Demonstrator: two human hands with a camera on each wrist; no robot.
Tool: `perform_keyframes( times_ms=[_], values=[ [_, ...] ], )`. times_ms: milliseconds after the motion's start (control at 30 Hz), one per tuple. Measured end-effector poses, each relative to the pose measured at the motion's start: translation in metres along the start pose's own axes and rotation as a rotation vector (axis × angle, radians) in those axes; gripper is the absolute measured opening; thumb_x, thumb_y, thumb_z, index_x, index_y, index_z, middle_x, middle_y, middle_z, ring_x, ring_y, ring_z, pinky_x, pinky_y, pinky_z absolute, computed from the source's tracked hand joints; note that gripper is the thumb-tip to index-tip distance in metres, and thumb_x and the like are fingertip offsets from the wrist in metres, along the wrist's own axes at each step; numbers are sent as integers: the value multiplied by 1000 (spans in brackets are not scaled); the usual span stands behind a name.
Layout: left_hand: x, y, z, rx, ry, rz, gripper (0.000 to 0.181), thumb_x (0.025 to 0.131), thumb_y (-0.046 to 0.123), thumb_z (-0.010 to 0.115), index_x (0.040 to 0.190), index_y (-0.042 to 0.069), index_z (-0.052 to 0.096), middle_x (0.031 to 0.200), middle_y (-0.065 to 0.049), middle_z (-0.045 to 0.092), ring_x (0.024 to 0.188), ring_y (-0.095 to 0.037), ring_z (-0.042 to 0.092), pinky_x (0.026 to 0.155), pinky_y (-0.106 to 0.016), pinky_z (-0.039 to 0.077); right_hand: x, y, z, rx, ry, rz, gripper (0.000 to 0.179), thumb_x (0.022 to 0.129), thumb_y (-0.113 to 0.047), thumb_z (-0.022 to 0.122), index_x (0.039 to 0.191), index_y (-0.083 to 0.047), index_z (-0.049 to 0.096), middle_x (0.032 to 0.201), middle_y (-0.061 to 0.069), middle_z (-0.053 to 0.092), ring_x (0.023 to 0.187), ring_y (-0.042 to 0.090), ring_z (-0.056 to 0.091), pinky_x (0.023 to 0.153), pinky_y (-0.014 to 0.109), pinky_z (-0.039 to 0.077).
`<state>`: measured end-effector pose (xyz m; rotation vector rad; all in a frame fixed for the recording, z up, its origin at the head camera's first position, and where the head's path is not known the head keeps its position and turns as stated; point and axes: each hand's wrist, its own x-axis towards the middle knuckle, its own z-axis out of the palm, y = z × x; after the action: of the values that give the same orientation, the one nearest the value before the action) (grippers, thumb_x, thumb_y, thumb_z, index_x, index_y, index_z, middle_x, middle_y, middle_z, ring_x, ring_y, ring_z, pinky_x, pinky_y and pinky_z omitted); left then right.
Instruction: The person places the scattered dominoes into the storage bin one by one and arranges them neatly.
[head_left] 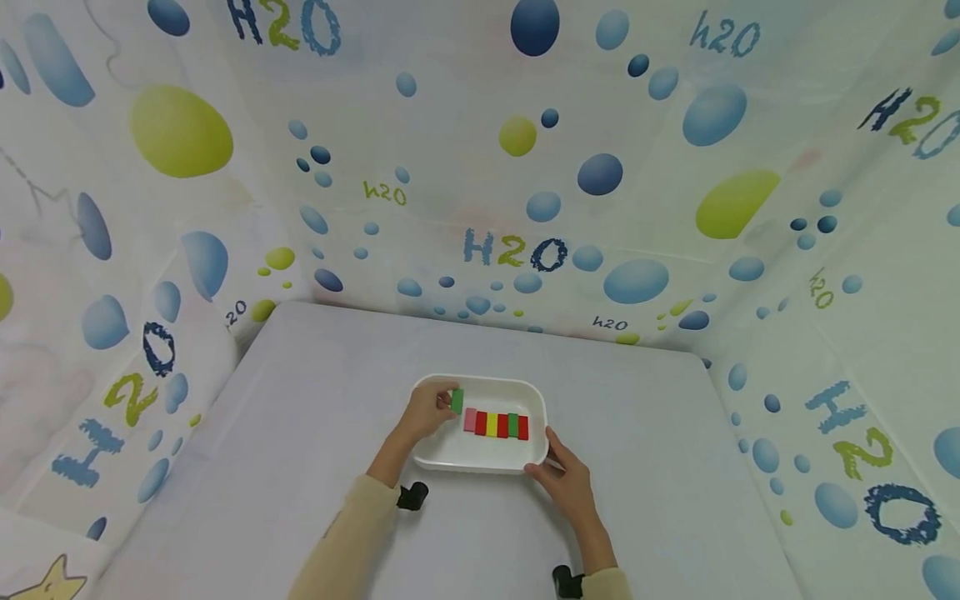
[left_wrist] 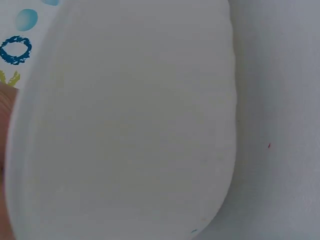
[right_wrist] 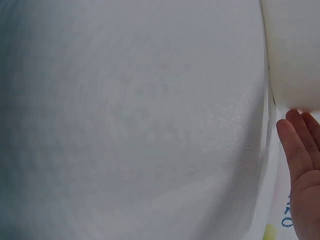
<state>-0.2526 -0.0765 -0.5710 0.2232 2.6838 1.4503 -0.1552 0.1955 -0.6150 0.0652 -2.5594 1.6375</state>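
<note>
A white rectangular tray (head_left: 450, 457) sits over the white table. Inside it a row of small flat coloured pieces lies side by side: a pink piece (head_left: 470, 420), then red, yellow (head_left: 492, 425), red, green (head_left: 513, 426) and red. My left hand (head_left: 427, 411) pinches another green piece (head_left: 457, 401) above the tray's left end. With my right hand (head_left: 566, 482) I hold the tray's near right corner, thumb at the rim. In the left wrist view the tray's side (left_wrist: 135, 120) hides most of that hand. The right wrist view has the fingers (right_wrist: 295, 145) against the tray (right_wrist: 295, 55).
The white tabletop (head_left: 322, 392) spreads around the tray. A curtain (head_left: 450, 167) printed with blue and green dots and H2O lettering surrounds the table at the back and both sides. Black wrist cameras (head_left: 412, 497) sit on both forearms.
</note>
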Motion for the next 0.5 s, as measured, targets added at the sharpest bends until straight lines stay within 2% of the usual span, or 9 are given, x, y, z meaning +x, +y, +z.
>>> perform_keyframes(
  times_ms=[233,500],
  values=[
    [3,-7,10,135,-27,41,46,77,-9,70,122,-6,63,88,-12,64,79,-20,54,74,-33,51,-1,-1,1,-14,5,21,79,77,-24,82,147,-13,45,142,15,54,120,31,60,90,34,54],
    [1,-11,18,160,-63,-15,45,79,-7,70,123,-3,64,88,-10,62,80,-20,53,75,-33,52,0,-2,5,-45,52,18,78,76,-8,81,145,-5,45,142,21,53,119,38,60,88,40,53]
  ],
)
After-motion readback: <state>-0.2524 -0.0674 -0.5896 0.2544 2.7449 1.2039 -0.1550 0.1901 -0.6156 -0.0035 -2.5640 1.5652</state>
